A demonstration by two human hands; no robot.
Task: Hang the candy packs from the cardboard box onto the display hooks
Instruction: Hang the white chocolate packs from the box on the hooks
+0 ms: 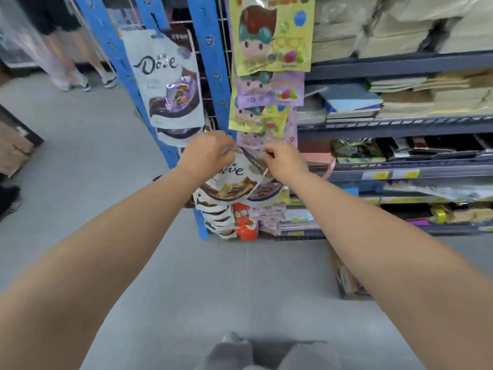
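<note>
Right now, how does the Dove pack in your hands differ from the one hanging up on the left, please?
The held Dove pack is pinched at its top edge by the left hand and right hand; the hanging Dove pack is untouched. The held one sits lower and is creased; the hanging one hangs flat. Both are white with the Dove logo.

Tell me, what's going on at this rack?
A person is stocking a shop display. The left hand and right hand pinch the top edge of a white Dove pack at the blue rack, seemingly to hang it there. Other Dove packs hang above, cartoon candy packs to the right.
</note>
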